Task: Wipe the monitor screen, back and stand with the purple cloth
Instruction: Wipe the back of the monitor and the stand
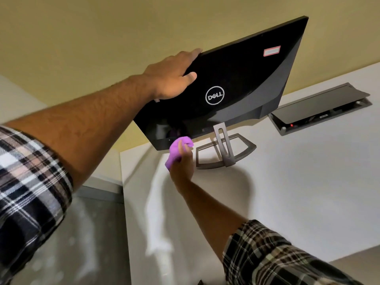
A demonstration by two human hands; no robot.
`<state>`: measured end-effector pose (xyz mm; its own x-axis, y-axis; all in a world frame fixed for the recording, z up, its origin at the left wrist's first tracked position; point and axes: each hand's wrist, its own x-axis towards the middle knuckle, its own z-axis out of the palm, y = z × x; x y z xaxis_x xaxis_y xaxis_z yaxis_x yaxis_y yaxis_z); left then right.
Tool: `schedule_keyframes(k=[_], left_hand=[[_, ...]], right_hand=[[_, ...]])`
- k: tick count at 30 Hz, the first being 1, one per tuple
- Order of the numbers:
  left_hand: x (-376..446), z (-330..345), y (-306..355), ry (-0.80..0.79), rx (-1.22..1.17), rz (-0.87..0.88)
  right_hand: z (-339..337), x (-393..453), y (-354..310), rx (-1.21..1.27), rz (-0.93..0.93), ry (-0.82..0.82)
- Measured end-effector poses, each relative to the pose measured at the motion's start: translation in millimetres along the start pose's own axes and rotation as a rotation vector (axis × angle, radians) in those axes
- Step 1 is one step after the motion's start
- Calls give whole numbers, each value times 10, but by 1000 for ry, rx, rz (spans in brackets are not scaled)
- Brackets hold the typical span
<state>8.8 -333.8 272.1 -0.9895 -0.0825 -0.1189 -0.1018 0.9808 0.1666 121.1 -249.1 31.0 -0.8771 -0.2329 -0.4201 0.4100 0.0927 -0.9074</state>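
Observation:
The black monitor (236,79) stands on the white table with its glossy back and round logo facing me. Its grey stand (224,149) rests on the table below it. My left hand (172,77) grips the monitor's top left corner, thumb on the back, fingers over the edge. My right hand (182,161) holds the bunched purple cloth (177,150) against the monitor's lower left edge. The screen side is hidden from me.
The white table (287,192) has an open grey cable box (320,112) with a red light at the back right. A yellow wall is behind. The table's left edge drops to a grey floor (72,233).

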Motion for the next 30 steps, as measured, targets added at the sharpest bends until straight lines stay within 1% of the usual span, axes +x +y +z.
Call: schedule_keyframes(k=[1, 2, 3, 4, 5, 7, 10, 11, 12, 15, 16, 18, 19, 20, 21, 22, 24, 27, 29, 30], left_hand=[[-4, 3, -8, -3, -3, -3], [0, 1, -13, 2, 0, -5], [3, 1, -13, 6, 5, -5], [4, -2, -2, 7, 5, -4], [10, -3, 3, 7, 6, -2], [19, -7, 0, 5, 5, -9], [26, -5, -8, -1, 3, -11], [30, -4, -1, 0, 15, -5], [35, -3, 5, -1, 23, -1], [32, -3, 10, -4, 21, -10], [24, -2, 7, -1, 22, -10], [12, -10, 11, 0, 15, -8], [9, -14, 17, 0, 7, -10], [8, -17, 24, 2, 2, -13], [7, -14, 29, 6, 5, -15], [12, -6, 25, 14, 7, -17], [33, 21, 3, 27, 9, -23], [88, 61, -39, 35, 16, -7], [105, 77, -63, 38, 23, 9], [111, 82, -71, 42, 26, 16]], right_hand=[[-72, -20, 66, -106, -14, -22], [-177, -43, 54, -139, 33, -69], [-295, -38, 96, -203, 2, -97], [-375, 3, 132, -243, -28, -76], [-452, 70, 163, -245, -63, -14], [-491, 266, 140, -110, -62, 192], [-299, 786, 292, 51, -54, 286], [-238, 781, 183, 26, -65, 292], [-189, 613, -42, 47, -60, 268], [-2, 277, -223, -113, -66, 132], [-8, 173, -240, -140, -68, 37], [-103, 124, -49, -225, -115, -163], [-199, 155, 114, -271, -170, -226], [-343, 138, 192, -348, -217, -224], [-475, 103, 260, -395, -283, -187], [-602, 48, 260, -467, -369, -126], [-793, -17, 213, -532, -532, 18], [-1087, -46, -67, -519, -859, 279], [-1236, 13, -228, -556, -966, 441], [-1286, 77, -289, -598, -936, 473]])
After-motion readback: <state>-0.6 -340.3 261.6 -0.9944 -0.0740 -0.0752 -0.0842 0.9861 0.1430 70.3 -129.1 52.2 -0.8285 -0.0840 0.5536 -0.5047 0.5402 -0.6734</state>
